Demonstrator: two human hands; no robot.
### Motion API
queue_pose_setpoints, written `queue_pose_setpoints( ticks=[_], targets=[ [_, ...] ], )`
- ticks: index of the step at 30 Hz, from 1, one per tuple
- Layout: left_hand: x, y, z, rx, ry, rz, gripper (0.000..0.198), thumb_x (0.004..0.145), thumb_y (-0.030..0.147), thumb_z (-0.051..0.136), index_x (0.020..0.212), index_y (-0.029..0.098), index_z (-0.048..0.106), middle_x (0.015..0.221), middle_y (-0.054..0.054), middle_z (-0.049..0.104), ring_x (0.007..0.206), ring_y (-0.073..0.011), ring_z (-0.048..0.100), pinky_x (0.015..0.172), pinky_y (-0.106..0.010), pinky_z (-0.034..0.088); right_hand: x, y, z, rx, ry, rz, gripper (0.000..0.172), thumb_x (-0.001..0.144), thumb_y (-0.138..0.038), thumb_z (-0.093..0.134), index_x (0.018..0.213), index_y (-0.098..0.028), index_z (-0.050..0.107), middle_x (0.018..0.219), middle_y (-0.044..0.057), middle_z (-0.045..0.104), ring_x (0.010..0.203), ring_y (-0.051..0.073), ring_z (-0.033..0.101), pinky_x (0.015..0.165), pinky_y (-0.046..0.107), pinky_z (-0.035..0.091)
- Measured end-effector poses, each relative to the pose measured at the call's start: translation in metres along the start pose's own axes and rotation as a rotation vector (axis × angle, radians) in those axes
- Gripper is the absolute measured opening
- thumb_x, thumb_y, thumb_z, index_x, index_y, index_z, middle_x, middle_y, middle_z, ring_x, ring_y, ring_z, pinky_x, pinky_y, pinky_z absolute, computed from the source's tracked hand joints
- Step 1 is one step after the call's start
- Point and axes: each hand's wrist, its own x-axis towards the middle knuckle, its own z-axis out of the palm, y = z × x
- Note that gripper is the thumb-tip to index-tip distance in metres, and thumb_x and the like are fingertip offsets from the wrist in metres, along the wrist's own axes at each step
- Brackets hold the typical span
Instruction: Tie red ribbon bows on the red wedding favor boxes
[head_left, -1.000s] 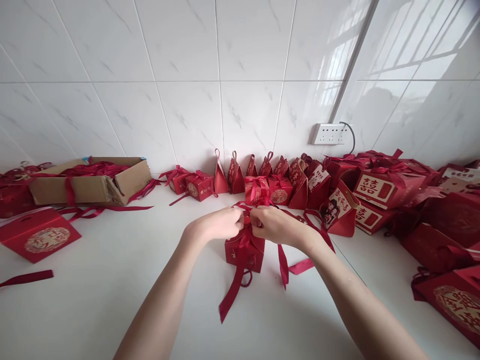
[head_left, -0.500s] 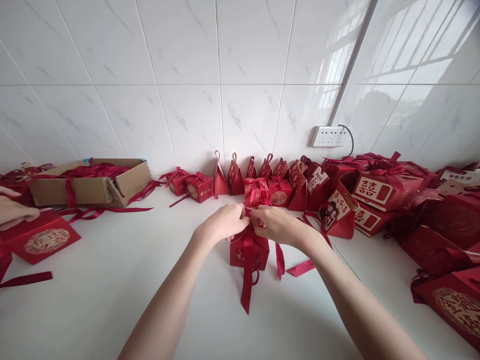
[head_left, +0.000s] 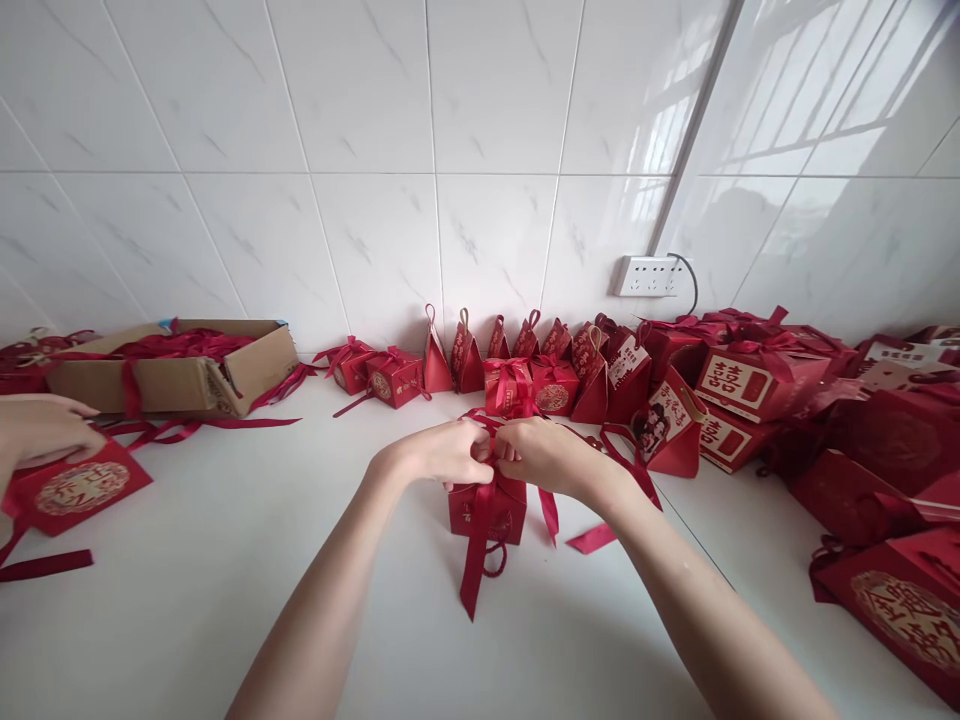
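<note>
A small red gift box (head_left: 508, 518) with gold print stands on the white table in front of me. Above its top, my left hand (head_left: 459, 450) is closed in a pinch on a dark red ribbon (head_left: 475, 565). Close against it, my right hand (head_left: 534, 445) is also closed on the ribbon, knuckles nearly touching the left. One ribbon tail hangs down the box's front, another lies to the right. A red cord loop (head_left: 495, 572) rests at the foot of the box. The fingers hide the knot.
At the left, another person's hand (head_left: 45, 430) rests on a red box (head_left: 94, 490). A cardboard box (head_left: 176, 385) of ribbons stands behind it. Several red gift boxes line the tiled wall, and stacked boxes (head_left: 739, 380) fill the right side. A white power strip (head_left: 651, 276) is on the wall.
My hands stay at the ribbon, fingers slightly shifted, and the front tail has swung a little left. The other person's hand has moved further over its box. The view has shifted slightly.
</note>
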Motion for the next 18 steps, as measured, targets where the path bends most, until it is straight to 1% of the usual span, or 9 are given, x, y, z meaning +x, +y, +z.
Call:
queue_pose_setpoints(
  ticks=[3,5,7,9,12,14,16,17,18],
  targets=[
    [-0.0019,0.0009,-0.0006,-0.013,-0.054,-0.005,0.013,0.060,0.026,0.057,0.072,0.021,0.054,0.058,0.004,0.052,0.048,-0.0131,0.051,0.042,-0.024,0.032,0.0006,0.0030,0.0004,-0.007,0.014,-0.012,0.010,0.078,-0.014,0.050,0.074,-0.017,0.059,0.070,0.002,0.062,0.059,0.013,0.052,0.047,0.023,0.025],
    [-0.0027,-0.0001,-0.0007,-0.018,-0.046,-0.010,0.019,0.061,0.030,0.060,0.078,0.022,0.057,0.060,0.004,0.054,0.050,-0.0140,0.054,0.043,-0.024,0.033,0.0010,0.0052,0.0009,0.002,0.043,-0.038,0.012,0.079,-0.014,0.049,0.073,-0.018,0.059,0.070,0.002,0.062,0.059,0.013,0.052,0.049,0.023,0.026],
    [-0.0022,-0.0022,0.0002,0.006,0.033,-0.016,0.019,0.064,0.035,0.060,0.077,0.022,0.057,0.061,0.003,0.056,0.051,-0.0142,0.054,0.043,-0.024,0.032,0.0015,0.0060,0.0015,0.022,0.089,-0.063,0.011,0.079,-0.014,0.050,0.075,-0.018,0.059,0.075,0.002,0.064,0.062,0.013,0.053,0.051,0.023,0.028],
    [-0.0006,-0.0044,0.0019,0.034,0.129,-0.015,0.015,0.067,0.035,0.057,0.072,0.021,0.055,0.060,0.002,0.057,0.049,-0.0144,0.054,0.042,-0.024,0.030,0.0018,0.0047,0.0019,0.015,0.116,-0.051,0.009,0.078,-0.016,0.051,0.076,-0.018,0.059,0.077,0.003,0.064,0.064,0.013,0.054,0.051,0.023,0.028],
    [0.0019,-0.0057,0.0041,0.009,0.163,-0.014,0.008,0.071,0.028,0.050,0.068,0.021,0.052,0.055,0.001,0.060,0.049,-0.0166,0.059,0.047,-0.025,0.036,0.0017,0.0006,0.0021,-0.041,0.107,-0.001,0.009,0.078,-0.017,0.050,0.073,-0.018,0.057,0.072,0.003,0.062,0.060,0.013,0.053,0.048,0.024,0.024],
    [0.0028,-0.0051,0.0047,0.009,0.230,-0.036,0.009,0.073,0.026,0.046,0.066,0.021,0.049,0.052,0.000,0.060,0.050,-0.0188,0.062,0.050,-0.026,0.039,0.0014,-0.0013,0.0020,-0.074,0.102,0.016,0.010,0.077,-0.016,0.048,0.072,-0.018,0.056,0.070,0.003,0.061,0.057,0.013,0.051,0.047,0.025,0.021],
    [0.0028,-0.0043,0.0044,0.054,0.344,-0.062,0.012,0.074,0.027,0.045,0.063,0.021,0.046,0.052,-0.001,0.059,0.050,-0.0201,0.062,0.048,-0.027,0.038,0.0010,-0.0012,0.0017,-0.089,0.110,0.024,0.008,0.075,-0.015,0.048,0.071,-0.018,0.054,0.069,0.002,0.060,0.056,0.012,0.051,0.047,0.025,0.020],
    [0.0024,-0.0042,0.0039,0.072,0.373,-0.076,0.013,0.074,0.028,0.044,0.062,0.021,0.044,0.052,-0.001,0.059,0.049,-0.0203,0.062,0.047,-0.027,0.037,0.0007,-0.0005,0.0015,-0.088,0.107,0.027,0.007,0.074,-0.015,0.049,0.071,-0.018,0.053,0.069,0.002,0.060,0.056,0.012,0.050,0.047,0.024,0.020],
    [0.0018,-0.0044,0.0030,0.080,0.368,-0.094,0.014,0.074,0.028,0.044,0.062,0.021,0.044,0.052,-0.002,0.059,0.049,-0.0204,0.062,0.046,-0.027,0.037,0.0004,0.0006,0.0013,-0.079,0.099,0.026,0.005,0.074,-0.015,0.050,0.072,-0.019,0.053,0.069,0.001,0.060,0.055,0.012,0.049,0.047,0.024,0.020]
  ],
)
